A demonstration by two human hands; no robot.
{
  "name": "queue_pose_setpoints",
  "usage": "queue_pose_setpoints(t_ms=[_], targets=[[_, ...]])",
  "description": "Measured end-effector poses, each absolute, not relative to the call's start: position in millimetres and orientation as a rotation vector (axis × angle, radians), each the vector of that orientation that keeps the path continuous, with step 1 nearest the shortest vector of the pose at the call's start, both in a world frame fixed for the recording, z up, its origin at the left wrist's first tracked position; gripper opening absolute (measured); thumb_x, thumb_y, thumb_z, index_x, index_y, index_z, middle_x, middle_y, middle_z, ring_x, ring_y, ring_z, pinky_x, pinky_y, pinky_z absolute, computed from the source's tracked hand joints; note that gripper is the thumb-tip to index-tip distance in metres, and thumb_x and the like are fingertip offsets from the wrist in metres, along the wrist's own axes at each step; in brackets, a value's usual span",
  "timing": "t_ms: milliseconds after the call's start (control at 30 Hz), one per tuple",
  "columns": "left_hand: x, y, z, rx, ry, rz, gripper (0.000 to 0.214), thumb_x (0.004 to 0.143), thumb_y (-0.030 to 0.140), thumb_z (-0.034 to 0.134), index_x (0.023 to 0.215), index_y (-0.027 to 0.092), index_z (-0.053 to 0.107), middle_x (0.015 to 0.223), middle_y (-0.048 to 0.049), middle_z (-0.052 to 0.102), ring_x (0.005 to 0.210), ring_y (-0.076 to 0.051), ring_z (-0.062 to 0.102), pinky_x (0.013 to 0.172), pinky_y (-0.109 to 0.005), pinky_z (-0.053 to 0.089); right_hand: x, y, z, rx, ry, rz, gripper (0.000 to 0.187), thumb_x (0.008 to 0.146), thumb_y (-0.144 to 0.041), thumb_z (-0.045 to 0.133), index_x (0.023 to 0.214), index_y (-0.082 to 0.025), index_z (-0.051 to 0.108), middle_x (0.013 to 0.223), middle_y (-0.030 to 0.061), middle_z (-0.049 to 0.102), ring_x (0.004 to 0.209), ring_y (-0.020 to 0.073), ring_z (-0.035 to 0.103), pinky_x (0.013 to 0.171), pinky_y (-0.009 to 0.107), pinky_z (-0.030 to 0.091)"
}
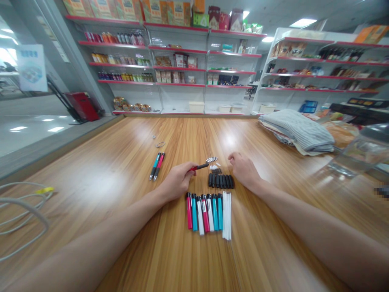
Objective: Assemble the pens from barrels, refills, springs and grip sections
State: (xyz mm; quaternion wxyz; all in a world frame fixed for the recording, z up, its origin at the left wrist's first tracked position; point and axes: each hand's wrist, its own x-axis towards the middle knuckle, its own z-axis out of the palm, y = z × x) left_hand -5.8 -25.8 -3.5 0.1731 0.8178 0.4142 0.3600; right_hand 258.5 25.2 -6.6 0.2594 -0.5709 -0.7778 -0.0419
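My left hand (179,178) is closed round a pen (200,166) with a red barrel and black grip, its front end pointing right. Just right of the small parts, my right hand (244,170) has its fingers curled together; whatever they may hold is hidden. Between the hands lie silver pen tips (212,159), small white pieces (214,167) and dark springs (216,171). Below them is a row of black rubber grips (221,181). Nearer to me, pink, teal and white pen barrels (205,213) lie beside a bundle of white refills (227,215).
Two assembled pens (157,166) lie left of my left hand, with a small ring (160,144) beyond. White cable (27,207) loops at the left edge. Folded striped cloth (298,127) and a clear container (358,150) stand at right. Stocked shelves (179,50) line the back.
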Motion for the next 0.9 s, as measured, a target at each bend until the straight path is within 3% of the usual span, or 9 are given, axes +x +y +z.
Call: queue_pose_setpoints(t_ms=[267, 900], targets=[[-7, -24, -9, 2.468, 1.075, 1.021, 0.029, 0.092, 0.014, 0.039, 0.113, 0.018, 0.058, 0.093, -0.0061, 0.061, 0.084, -0.014, 0.058, 0.076, -0.027, 0.046, 231, -7, 6, -0.666, -2.272, 0.034, 0.023, 0.094, -0.015, 0.040, 0.115, -0.020, 0.049, 0.104, 0.0092, 0.057, 0.097, 0.0182, 0.058, 0.084, 0.032, 0.051], [-15, -21, -14, 2.739, 1.083, 0.903, 0.051, 0.087, 0.008, 0.040, 0.135, 0.026, 0.047, 0.096, -0.0059, 0.059, 0.086, -0.015, 0.058, 0.079, -0.027, 0.048, 227, -12, 5, -0.540, -2.322, 0.061, 0.028, 0.092, -0.011, 0.040, 0.118, -0.020, 0.048, 0.107, 0.0100, 0.057, 0.104, 0.0190, 0.057, 0.090, 0.036, 0.052]])
